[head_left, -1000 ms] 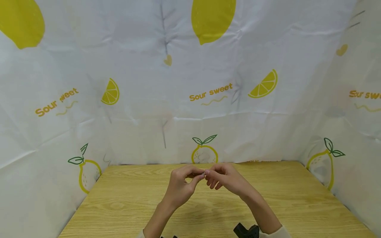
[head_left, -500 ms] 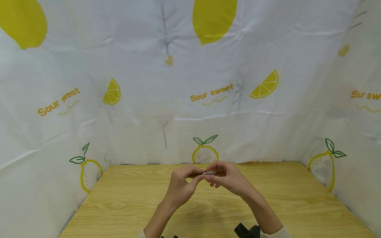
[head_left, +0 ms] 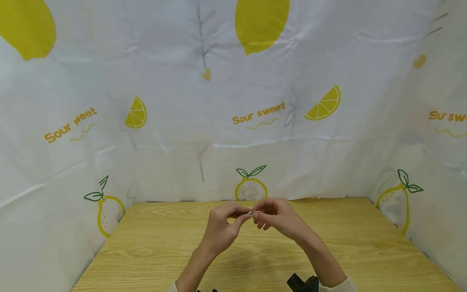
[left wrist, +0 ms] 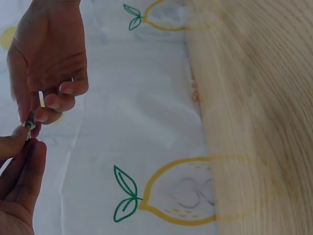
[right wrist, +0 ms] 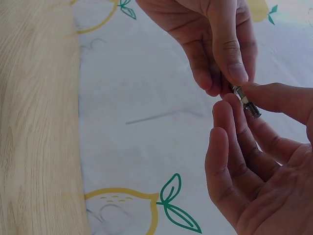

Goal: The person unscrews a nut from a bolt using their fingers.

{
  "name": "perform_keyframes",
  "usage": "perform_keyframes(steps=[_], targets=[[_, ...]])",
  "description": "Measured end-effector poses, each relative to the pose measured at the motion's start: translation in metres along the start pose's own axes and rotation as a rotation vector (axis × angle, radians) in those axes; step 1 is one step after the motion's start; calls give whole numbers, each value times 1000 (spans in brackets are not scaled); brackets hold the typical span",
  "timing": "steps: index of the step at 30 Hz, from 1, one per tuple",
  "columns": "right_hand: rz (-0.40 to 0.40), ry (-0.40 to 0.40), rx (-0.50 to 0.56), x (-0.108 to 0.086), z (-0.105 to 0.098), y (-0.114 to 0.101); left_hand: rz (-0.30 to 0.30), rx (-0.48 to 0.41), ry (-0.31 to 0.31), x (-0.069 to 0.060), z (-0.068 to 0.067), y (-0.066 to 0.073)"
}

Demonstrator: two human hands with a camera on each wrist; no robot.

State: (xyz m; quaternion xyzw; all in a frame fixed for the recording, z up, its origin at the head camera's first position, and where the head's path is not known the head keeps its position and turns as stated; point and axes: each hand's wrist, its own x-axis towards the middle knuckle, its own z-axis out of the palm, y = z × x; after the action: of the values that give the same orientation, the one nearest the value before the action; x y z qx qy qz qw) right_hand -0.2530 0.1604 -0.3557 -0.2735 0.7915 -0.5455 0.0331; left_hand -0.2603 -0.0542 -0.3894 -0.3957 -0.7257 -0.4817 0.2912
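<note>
A small silver bolt [head_left: 257, 211] with a threaded end is held up between both hands above the table. My left hand [head_left: 223, 228] pinches one end between thumb and fingers, which hide that part. From the other side, my right hand [head_left: 280, 220] grips the bolt's middle with thumb and index finger. In the right wrist view, the threaded end of the bolt [right wrist: 253, 109] sticks out past the right thumb, and a collar-like part shows near the pinch; whether it is a nut is too small to tell. The other right fingers are loosely bent.
Below the hands lies a wood-grain table [head_left: 153, 247]. White sheeting [head_left: 175, 121] printed with lemons and lettering stands behind it and at both sides. A black wrist device [head_left: 303, 282] sits by the right sleeve.
The right thumb and fingertips first covered the bolt, then parted and showed more of it, and now close on it again. The left hand has kept its pinch almost still.
</note>
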Motion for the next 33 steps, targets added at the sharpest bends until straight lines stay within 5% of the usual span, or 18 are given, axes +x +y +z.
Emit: perform_keyframes(steps=[33], targets=[[47, -6, -12, -1, 0, -3, 21, 1, 16, 0, 2, 0]])
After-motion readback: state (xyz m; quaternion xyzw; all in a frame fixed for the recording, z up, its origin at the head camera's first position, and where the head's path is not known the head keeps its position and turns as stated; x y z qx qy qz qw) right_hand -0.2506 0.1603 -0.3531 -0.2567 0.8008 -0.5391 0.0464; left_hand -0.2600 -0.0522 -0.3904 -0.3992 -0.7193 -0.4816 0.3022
